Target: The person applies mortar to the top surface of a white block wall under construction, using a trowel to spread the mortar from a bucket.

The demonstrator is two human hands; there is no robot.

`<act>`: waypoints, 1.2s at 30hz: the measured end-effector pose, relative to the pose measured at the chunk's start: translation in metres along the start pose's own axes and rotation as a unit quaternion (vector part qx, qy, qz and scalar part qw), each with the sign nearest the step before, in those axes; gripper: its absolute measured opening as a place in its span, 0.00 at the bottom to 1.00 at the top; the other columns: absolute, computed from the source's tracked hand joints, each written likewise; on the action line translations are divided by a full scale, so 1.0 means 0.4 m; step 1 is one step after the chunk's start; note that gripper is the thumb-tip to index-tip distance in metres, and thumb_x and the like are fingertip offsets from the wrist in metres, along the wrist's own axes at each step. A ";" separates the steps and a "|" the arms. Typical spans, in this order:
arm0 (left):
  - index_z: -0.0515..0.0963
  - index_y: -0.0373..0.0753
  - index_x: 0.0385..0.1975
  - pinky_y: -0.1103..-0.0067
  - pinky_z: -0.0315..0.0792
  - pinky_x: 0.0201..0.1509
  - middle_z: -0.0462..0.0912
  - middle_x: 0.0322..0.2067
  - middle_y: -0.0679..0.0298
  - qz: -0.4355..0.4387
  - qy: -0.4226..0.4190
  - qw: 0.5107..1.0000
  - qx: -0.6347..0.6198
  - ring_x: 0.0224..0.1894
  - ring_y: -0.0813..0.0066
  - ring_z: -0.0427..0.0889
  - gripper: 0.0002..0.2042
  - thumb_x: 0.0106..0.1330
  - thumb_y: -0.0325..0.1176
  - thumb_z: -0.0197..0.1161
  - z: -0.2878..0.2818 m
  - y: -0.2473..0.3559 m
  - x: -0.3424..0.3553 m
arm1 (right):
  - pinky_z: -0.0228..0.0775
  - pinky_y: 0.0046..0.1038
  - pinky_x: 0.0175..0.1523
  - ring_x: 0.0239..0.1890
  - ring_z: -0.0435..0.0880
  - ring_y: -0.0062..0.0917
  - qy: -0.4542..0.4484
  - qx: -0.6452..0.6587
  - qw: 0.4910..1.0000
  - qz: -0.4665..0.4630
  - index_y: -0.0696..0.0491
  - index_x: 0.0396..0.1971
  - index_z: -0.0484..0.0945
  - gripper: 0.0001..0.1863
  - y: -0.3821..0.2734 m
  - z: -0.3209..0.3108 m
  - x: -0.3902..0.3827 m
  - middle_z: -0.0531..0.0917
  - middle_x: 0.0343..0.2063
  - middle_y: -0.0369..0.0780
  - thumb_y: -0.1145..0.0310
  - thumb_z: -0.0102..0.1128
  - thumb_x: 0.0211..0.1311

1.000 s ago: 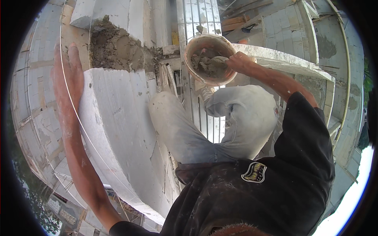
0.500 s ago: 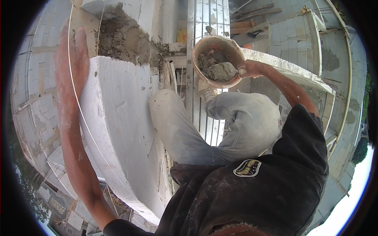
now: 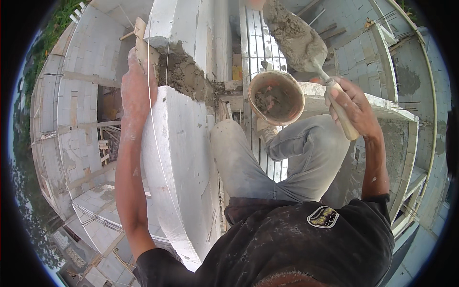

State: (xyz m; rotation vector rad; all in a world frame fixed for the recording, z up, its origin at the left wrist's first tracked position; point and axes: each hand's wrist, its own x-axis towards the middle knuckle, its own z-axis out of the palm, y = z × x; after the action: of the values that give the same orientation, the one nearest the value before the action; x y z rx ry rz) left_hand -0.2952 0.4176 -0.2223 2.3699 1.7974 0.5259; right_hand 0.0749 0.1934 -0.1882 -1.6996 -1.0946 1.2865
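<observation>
My left hand [image 3: 136, 91] presses and grips a thin wooden board [image 3: 141, 40] on the outer side of the wall, beside a gap between white blocks. Grey mortar [image 3: 184, 74] fills part of that gap. In my right hand [image 3: 351, 103] is a trowel [image 3: 345, 115], held by its wooden handle. Its blade, raised beyond the bucket, carries a thick load of mortar [image 3: 294, 36]. Below the blade, a round bucket [image 3: 252, 98] with wet mortar inside stands in front of my knees. The near white block [image 3: 184, 138] runs along my left side.
A taut white string [image 3: 152, 110] passes along the wall by my left arm. Ribbed metal decking [image 3: 283, 167] lies beneath my legs. Right of me is a low block wall [image 3: 377, 103] with protruding rods. Left, beyond the wall, the ground lies lower. A blurred skin-coloured patch touches the top edge.
My right hand has lifted the trowel out of the bucket, loaded with mortar, and swung it up and right. My left hand stays at the board while the whole view has shifted.
</observation>
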 end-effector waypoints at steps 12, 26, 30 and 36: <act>0.56 0.29 0.64 0.55 0.73 0.46 0.82 0.34 0.37 -0.030 -0.030 0.999 -0.009 0.40 0.37 0.81 0.25 0.74 0.40 0.43 -0.009 0.003 0.001 | 0.67 0.20 0.27 0.23 0.73 0.15 0.173 0.111 0.975 -0.083 0.56 0.44 0.59 0.19 0.061 0.692 0.073 0.73 0.31 0.39 0.67 0.61 0.66; 0.55 0.31 0.65 0.54 0.71 0.48 0.82 0.35 0.38 -0.023 -0.052 0.998 -0.003 0.42 0.38 0.81 0.24 0.74 0.39 0.43 -0.012 0.002 0.002 | 0.74 0.45 0.41 0.36 0.83 0.49 0.025 -0.440 0.881 -0.170 0.59 0.43 0.72 0.23 0.043 0.328 0.152 0.81 0.38 0.52 0.50 0.50 0.69; 0.56 0.31 0.65 0.55 0.72 0.47 0.82 0.35 0.38 -0.013 -0.035 0.999 -0.026 0.41 0.38 0.81 0.24 0.73 0.37 0.43 -0.011 0.004 -0.001 | 0.76 0.45 0.41 0.34 0.84 0.47 -0.028 -0.498 0.842 -0.206 0.58 0.41 0.74 0.20 -0.034 0.364 0.233 0.83 0.34 0.50 0.53 0.50 0.69; 0.55 0.29 0.65 0.57 0.74 0.43 0.82 0.31 0.38 0.009 -0.021 1.000 -0.018 0.38 0.40 0.82 0.25 0.71 0.32 0.48 -0.005 0.000 0.000 | 0.76 0.43 0.45 0.39 0.85 0.44 -0.058 -0.493 0.842 -0.209 0.58 0.40 0.76 0.18 -0.081 0.381 0.315 0.84 0.29 0.49 0.56 0.50 0.69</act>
State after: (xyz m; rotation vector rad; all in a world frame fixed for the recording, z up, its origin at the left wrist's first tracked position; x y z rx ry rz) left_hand -0.2960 0.4174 -0.2204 2.3568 1.7354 0.5028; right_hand -0.0619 0.3307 -0.2387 -1.8695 -2.3129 0.5258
